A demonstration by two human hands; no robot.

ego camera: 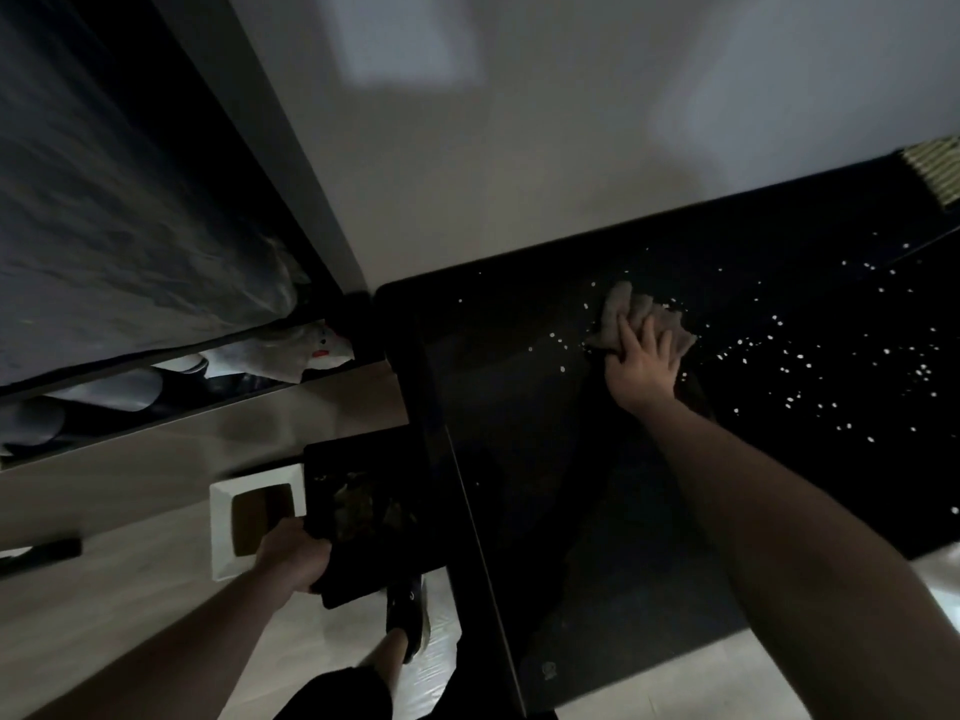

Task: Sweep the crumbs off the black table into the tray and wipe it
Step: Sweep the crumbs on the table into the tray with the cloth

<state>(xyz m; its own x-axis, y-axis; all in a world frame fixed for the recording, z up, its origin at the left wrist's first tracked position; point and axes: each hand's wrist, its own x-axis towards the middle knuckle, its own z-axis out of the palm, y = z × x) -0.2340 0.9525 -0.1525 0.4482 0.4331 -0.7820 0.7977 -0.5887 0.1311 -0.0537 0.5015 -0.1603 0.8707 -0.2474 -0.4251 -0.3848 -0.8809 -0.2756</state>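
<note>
Black glossy table (pixel 519 459): fills the right half of the view; pale crumbs (pixel 800 366) scattered over its far right part. A small round mark near its near corner, not legible.
Crumpled grey-brown cloth (pixel 639 317): on the tabletop among the crumbs, pressed under the right hand (pixel 641 368), fingers spread flat over it.
Black rectangular tray (pixel 363 511): held just beside the table's left edge, below its level; left hand (pixel 293 556) grips its near corner, fingers curled round the rim.
White square dish (pixel 228 527): on the floor, beside the tray.
Dark shoe (pixel 408 615): on the floor under the tray.
</note>
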